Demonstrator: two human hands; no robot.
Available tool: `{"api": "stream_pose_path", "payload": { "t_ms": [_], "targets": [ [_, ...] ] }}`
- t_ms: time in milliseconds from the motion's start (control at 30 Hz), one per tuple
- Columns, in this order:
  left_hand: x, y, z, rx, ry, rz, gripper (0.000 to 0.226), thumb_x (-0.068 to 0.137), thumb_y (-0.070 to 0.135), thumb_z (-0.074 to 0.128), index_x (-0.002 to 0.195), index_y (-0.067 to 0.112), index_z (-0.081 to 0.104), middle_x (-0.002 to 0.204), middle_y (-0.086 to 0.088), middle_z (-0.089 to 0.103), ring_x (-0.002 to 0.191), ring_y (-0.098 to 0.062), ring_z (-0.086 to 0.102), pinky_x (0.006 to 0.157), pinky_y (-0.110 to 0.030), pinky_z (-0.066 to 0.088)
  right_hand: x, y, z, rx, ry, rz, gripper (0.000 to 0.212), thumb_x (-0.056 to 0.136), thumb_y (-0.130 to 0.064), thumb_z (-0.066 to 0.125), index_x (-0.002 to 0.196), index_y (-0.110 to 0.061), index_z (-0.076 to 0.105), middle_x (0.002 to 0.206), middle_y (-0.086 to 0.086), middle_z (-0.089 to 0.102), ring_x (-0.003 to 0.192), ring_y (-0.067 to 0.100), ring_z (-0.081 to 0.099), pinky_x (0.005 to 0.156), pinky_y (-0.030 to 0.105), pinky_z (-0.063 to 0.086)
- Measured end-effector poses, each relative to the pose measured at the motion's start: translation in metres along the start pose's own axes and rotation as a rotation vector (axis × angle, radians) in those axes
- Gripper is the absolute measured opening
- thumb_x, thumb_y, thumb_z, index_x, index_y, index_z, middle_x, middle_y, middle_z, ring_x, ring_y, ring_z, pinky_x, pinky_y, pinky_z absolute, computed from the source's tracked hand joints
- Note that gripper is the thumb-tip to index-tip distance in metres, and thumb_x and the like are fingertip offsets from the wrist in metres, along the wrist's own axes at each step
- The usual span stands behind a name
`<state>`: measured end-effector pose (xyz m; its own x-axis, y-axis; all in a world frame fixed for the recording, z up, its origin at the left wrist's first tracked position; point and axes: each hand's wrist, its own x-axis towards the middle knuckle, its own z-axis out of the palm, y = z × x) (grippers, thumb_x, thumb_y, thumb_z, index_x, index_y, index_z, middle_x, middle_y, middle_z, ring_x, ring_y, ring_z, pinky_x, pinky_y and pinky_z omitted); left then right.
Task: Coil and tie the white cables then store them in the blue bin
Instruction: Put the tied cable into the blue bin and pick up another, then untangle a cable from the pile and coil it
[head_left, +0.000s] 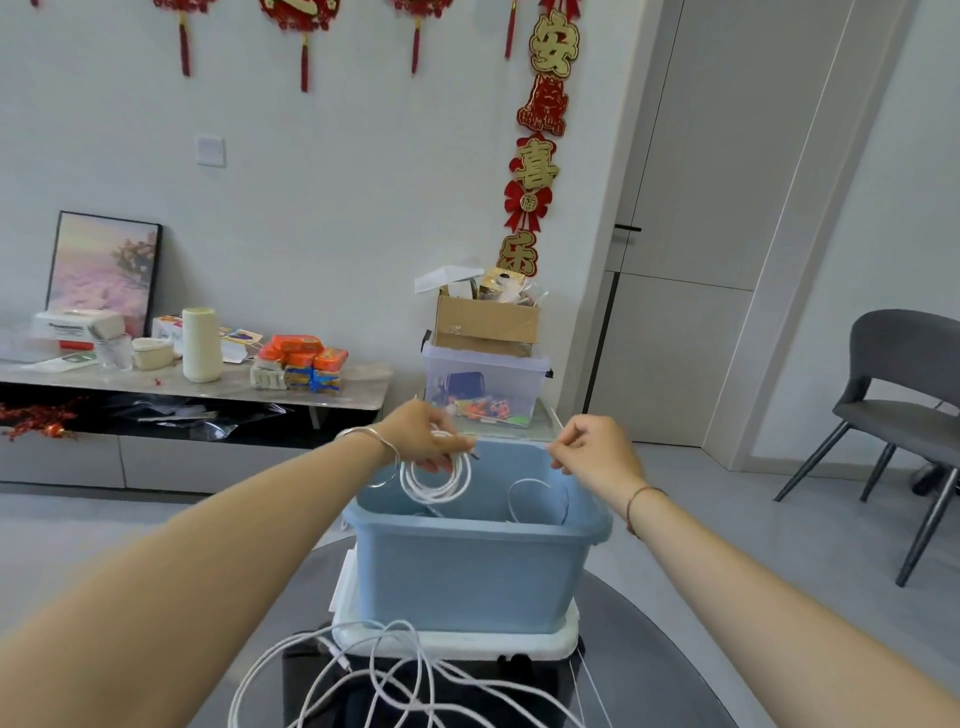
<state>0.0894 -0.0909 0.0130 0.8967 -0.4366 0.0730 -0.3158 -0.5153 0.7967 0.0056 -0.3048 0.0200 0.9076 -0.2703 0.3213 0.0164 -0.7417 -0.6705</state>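
My left hand (423, 434) holds a coiled white cable (435, 480) above the far left part of the blue bin (467, 571). My right hand (592, 449) is curled over the bin's far right corner and pinches something thin, perhaps a tie, too small to make out. Another white cable loop (535, 496) lies inside the bin. Several loose white cables (384, 670) sprawl on the dark surface in front of the bin.
The bin stands on a white lid or tray (561, 642) on a round dark table (649, 649). Behind it are a clear storage box (485, 387) with a cardboard box (485, 325) on top, a cluttered sideboard (197, 387) at the left and a grey chair (904, 395) at the right.
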Motion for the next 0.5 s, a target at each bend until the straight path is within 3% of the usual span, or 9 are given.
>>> {"api": "stream_pose_path", "payload": {
  "t_ms": [167, 267, 367, 433, 500],
  "targets": [
    [0.035, -0.039, 0.019, 0.296, -0.211, -0.1, 0.031, 0.08, 0.041, 0.073, 0.071, 0.012, 0.074, 0.052, 0.008, 0.064, 0.045, -0.001, 0.054, 0.057, -0.012, 0.047, 0.02, 0.014, 0.026, -0.473, -0.346, -0.133, 0.024, 0.078, -0.02, 0.068, 0.057, -0.024, 0.056, 0.066, -0.01, 0.064, 0.069, 0.01, 0.058, 0.063, 0.022, 0.045],
    [0.042, -0.057, 0.021, 0.464, -0.302, -0.159, 0.031, 0.077, 0.047, 0.074, 0.062, 0.02, 0.07, 0.05, 0.012, 0.062, 0.047, -0.002, 0.052, 0.059, -0.012, 0.044, 0.027, 0.017, 0.043, -0.616, -0.554, -0.17, 0.027, 0.077, -0.02, 0.069, 0.055, -0.024, 0.053, 0.068, -0.011, 0.06, 0.071, 0.012, 0.056, 0.062, 0.022, 0.042],
    [0.045, -0.069, 0.025, 0.557, -0.276, -0.123, 0.027, 0.075, 0.045, 0.076, 0.079, 0.018, 0.076, 0.071, 0.008, 0.07, 0.065, -0.009, 0.059, 0.071, -0.021, 0.052, 0.032, 0.021, 0.058, -0.696, -0.655, -0.188, 0.026, 0.082, -0.018, 0.063, 0.059, -0.025, 0.054, 0.081, -0.005, 0.063, 0.078, 0.016, 0.055, 0.069, 0.026, 0.044],
    [0.045, -0.069, 0.027, 0.546, -0.186, -0.059, 0.025, 0.077, 0.037, 0.076, 0.09, 0.015, 0.075, 0.089, 0.002, 0.073, 0.08, -0.013, 0.063, 0.083, -0.026, 0.051, 0.033, 0.023, 0.062, -0.74, -0.65, -0.202, 0.018, 0.084, -0.019, 0.059, 0.067, -0.024, 0.058, 0.093, -0.001, 0.068, 0.081, 0.019, 0.056, 0.071, 0.026, 0.043],
    [0.043, -0.062, 0.026, 0.47, -0.109, 0.019, 0.025, 0.081, 0.033, 0.074, 0.095, 0.012, 0.073, 0.096, -0.003, 0.073, 0.085, -0.015, 0.065, 0.085, -0.026, 0.052, 0.033, 0.026, 0.062, -0.747, -0.611, -0.205, 0.005, 0.084, -0.025, 0.061, 0.08, -0.023, 0.063, 0.101, 0.001, 0.069, 0.087, 0.021, 0.059, 0.072, 0.027, 0.044]
  ]
}}
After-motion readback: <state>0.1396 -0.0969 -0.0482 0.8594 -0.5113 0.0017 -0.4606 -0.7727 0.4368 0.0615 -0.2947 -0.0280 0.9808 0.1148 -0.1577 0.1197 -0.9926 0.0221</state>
